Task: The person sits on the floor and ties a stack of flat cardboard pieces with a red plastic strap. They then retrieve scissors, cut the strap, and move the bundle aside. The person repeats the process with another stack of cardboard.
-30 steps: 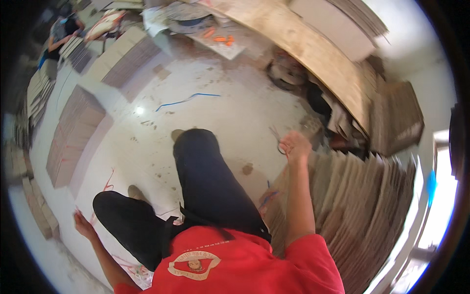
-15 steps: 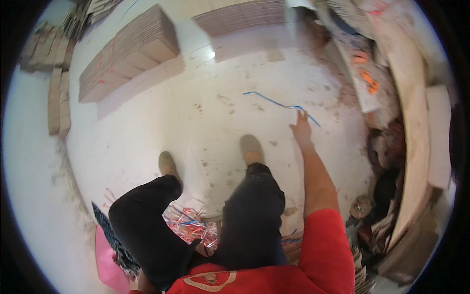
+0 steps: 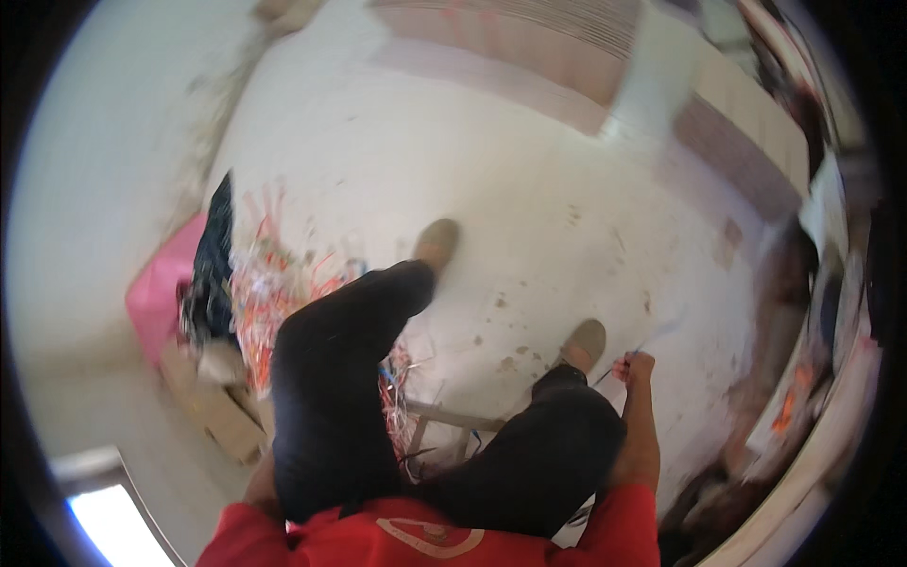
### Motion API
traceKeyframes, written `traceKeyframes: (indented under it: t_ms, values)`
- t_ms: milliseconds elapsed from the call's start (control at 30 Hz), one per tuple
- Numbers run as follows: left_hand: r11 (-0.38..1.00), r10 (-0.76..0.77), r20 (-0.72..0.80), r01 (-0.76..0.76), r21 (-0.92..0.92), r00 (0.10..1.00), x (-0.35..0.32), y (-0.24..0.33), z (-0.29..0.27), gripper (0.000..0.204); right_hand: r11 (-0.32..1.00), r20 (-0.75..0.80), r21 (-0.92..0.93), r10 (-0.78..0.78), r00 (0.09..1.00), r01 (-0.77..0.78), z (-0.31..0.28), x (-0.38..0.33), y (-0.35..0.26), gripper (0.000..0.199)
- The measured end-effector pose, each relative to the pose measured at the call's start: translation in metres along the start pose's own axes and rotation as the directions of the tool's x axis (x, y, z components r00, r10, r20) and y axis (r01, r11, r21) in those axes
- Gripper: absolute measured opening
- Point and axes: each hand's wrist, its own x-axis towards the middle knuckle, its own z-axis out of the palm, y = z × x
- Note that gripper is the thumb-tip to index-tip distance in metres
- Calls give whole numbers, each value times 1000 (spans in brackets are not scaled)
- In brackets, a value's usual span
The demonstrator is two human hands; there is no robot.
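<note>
My right hand point(image 3: 637, 367) is closed around a thin blue strap point(image 3: 603, 377), just right of my right shoe point(image 3: 583, 344). One end of the strap shows beside the fingers; the other trails off, smeared by motion. Of my left arm only the forearm point(image 3: 265, 486) shows, beside my left thigh, and the hand itself is hidden. Below and between my knees is part of a stool point(image 3: 453, 416). A heap of red and white plastic strips point(image 3: 269, 312) lies on the floor by my left leg.
Flat cardboard stacks point(image 3: 529, 52) stand at the far side, with another stack point(image 3: 737, 156) to the right. A pink sheet point(image 3: 168, 283) and dark cloth point(image 3: 215, 255) lie at the left wall. An orange object point(image 3: 789, 406) rests on clutter at the right.
My right hand has closed on the blue strap, lifted it off the floor and drawn it back towards my right knee. The view has swung left.
</note>
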Motion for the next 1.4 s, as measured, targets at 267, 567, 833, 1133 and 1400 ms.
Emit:
traceKeyframes:
  t_ms: [267, 567, 833, 1133, 1400]
  values:
    - [173, -99, -413, -394, -903, 905, -49, 200, -142, 8, 463, 591, -118, -678, 436, 879, 128, -338, -254, 18]
    - [-498, 415, -386, -150, -854, 824, -185, 217, -168, 43, -816, 775, 438, 132, -618, 376, 248, -619, -104, 10]
    - [153, -706, -495, -573, -805, 507, -159, -12, -152, 18, -612, 717, 457, -177, -674, 646, 288, -605, -23, 30]
    - [760, -636, -689, 434, -484, 347, -157, -223, -33, 26, -557, 779, 201, -408, -476, 806, 300, -561, -8, 13]
    - [466, -867, -146, 672, -576, 476, -109, -251, 88, 37, -548, 798, 189, -398, -452, 815, 298, -556, -17, 14]
